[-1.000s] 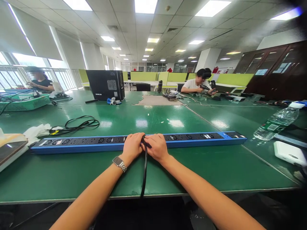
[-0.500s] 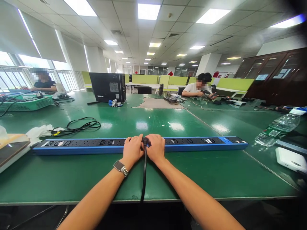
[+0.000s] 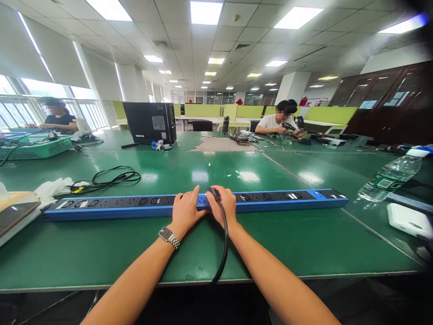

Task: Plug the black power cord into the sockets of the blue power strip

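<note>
A long blue and black power strip (image 3: 115, 213) lies across the green table in front of me, its sockets facing up. My left hand (image 3: 184, 207) is wrapped over the strip just left of its middle, the thumb along the near side. Beside it, my right hand (image 3: 223, 204) grips a black power plug (image 3: 214, 194), lifted off the sockets and tilted. From the plug a thick black cord (image 3: 226, 234) curves down over the table's front edge. A blue socket section (image 3: 201, 199) shows between my hands.
On the left lie a coiled black cable (image 3: 117, 176), white tissue (image 3: 56, 192) and a phone (image 3: 16, 212) on a box. A water bottle (image 3: 392, 176) and a white box (image 3: 407, 219) stand right. Behind are a computer case (image 3: 145, 122), a green basket (image 3: 50, 146) and two people.
The plug has come away from the strip's middle and tilts to the right in my right hand. Its cord has swung right, and my hands have moved apart a little.
</note>
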The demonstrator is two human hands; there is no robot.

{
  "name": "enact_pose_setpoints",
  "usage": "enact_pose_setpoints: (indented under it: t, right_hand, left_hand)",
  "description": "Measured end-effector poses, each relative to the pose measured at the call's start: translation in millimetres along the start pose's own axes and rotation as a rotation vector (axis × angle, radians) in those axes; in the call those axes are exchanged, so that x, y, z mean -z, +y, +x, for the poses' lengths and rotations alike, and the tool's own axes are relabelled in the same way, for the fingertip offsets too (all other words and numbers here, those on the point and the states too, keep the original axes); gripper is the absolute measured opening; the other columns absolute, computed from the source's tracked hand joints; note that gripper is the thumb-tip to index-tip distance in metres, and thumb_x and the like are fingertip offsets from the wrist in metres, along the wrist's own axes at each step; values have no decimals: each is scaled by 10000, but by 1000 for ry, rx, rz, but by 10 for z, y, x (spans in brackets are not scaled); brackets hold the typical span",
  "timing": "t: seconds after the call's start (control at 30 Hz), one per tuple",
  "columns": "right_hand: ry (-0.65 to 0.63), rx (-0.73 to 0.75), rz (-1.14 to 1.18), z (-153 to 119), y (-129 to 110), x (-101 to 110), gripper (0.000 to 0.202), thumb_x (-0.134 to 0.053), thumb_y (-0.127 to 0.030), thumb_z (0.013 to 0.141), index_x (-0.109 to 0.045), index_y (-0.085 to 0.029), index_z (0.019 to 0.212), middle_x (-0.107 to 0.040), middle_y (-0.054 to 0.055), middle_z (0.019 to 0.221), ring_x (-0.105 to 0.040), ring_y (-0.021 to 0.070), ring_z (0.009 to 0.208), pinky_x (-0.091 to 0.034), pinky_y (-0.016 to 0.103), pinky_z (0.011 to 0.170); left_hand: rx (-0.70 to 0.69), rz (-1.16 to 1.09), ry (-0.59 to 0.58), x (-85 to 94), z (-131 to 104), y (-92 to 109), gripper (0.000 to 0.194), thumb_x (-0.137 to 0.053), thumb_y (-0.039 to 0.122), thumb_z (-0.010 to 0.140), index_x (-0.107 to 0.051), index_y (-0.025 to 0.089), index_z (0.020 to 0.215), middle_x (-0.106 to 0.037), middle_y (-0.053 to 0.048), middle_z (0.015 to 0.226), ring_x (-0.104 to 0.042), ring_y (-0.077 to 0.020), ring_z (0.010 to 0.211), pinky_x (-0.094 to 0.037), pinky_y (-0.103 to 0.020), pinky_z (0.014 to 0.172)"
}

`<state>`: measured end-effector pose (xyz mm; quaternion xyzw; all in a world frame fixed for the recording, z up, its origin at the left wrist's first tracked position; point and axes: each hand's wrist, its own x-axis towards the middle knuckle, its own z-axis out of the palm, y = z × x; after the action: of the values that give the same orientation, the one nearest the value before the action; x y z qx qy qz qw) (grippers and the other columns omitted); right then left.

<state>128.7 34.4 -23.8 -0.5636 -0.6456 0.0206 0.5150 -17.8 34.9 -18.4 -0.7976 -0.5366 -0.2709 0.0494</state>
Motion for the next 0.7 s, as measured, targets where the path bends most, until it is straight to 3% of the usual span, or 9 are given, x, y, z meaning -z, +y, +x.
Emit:
enact_pose_setpoints:
  t: [0.17,0.37,0.7]
  right_hand:
    - [-111,97,-163,4,-62,18,236,-542,-369,913,-682,-242,1054,-733,29,1016,-585,213,948,-350,359,887]
    - [-114,232,-307,40,-128,-29,198,-573,-344,900,-675,-230,1026,-730,48,1005,-559,229,928,-337,359,828]
    - [-186,297,-449,70,-194,-24,200,-545,-365,926,-646,-213,845,-709,63,874,-517,234,861,-292,355,731]
  left_hand:
    - [-3,-10,4,-18,-2,-6,711,-671,330,771,-414,192,1420,-661,-123,1268,-584,-258,1206,-366,-439,1047]
    - [10,-12,10,-15,-7,3,673,-633,261,781,-424,189,1417,-658,-124,1272,-594,-250,1191,-372,-430,1037]
    - [10,-13,25,-30,-4,3,657,-557,207,809,-389,166,1443,-682,-125,1221,-592,-239,1189,-355,-423,1033]
